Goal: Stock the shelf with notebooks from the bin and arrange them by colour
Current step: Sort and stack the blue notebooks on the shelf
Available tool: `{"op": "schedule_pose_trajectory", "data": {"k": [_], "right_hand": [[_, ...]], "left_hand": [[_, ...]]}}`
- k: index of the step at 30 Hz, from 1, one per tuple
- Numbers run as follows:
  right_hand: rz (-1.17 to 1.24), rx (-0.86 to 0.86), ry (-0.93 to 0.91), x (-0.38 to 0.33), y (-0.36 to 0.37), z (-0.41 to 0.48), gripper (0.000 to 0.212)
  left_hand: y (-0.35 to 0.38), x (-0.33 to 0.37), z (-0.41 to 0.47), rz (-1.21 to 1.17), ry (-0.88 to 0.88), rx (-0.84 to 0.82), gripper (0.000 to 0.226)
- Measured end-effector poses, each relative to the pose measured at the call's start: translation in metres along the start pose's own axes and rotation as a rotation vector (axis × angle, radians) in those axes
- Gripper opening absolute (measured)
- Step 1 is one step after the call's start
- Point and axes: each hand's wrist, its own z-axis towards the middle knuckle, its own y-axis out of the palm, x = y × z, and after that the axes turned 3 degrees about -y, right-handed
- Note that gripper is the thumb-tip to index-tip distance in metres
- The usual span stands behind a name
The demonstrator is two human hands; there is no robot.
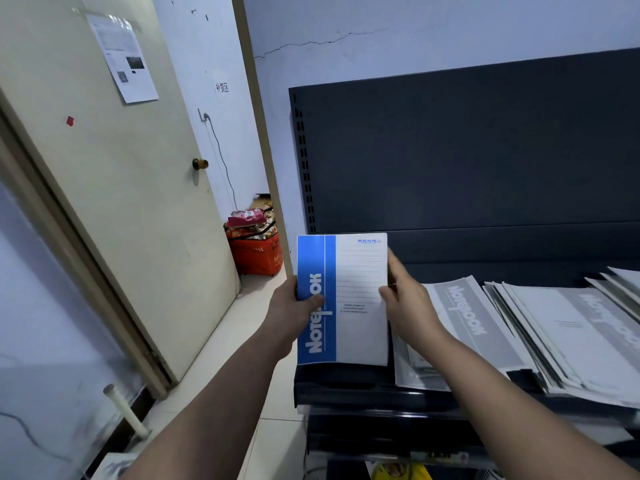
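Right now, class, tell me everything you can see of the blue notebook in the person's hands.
The blue notebook is thin and paper-covered: white, with a blue band down its left side carrying white NOTEBOOK lettering, ruled lines and small print on the white. It stands upright, cover facing the camera, over the dark shelf, at its left end. The left hand grips its left edge, thumb on the band; the right hand pinches its right edge.
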Motion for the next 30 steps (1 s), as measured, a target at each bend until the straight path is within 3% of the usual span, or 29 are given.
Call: {"op": "schedule_pose_trajectory", "data": {"k": [6,10,15,17,20,23,26,30], "right_hand": [[-0.198,-0.214,0.209,0.013,0.016,0.009,0.066],[-0.372,-0.267,0.294,0.017,0.021,0.010,0.059],[-0.478,-0.265,0.289,0.024,0.026,0.017,0.026],[-0.543,-0.272,0.247,0.027,0.027,0.012,0.024],[-0.757,-0.282,0.025,0.035,0.029,-0.001,0.032],[-0.916,-0.268,-0.185,0.042,0.031,-0.012,0.030],[-0.927,-0.290,-0.210,0.045,0.033,-0.017,0.026],[-0.884,-0.317,-0.195,0.042,0.029,-0.020,0.029]], "left_hand": [[-0.002,-0.016,0.004,0.210,-0.194,-0.036,0.024],[0.007,-0.029,0.007,0.428,-0.163,0.032,0.028],[0.010,-0.034,0.011,0.662,-0.178,0.076,0.042],[0.012,-0.035,0.012,0.750,-0.183,0.095,0.049],[0.016,-0.037,0.012,0.790,-0.157,0.170,0.061],[0.022,-0.037,0.008,0.849,0.006,0.213,0.058],[0.029,-0.037,0.005,1.078,0.182,0.188,0.043],[0.035,-0.037,0.006,1.215,0.226,0.130,0.029]]}}
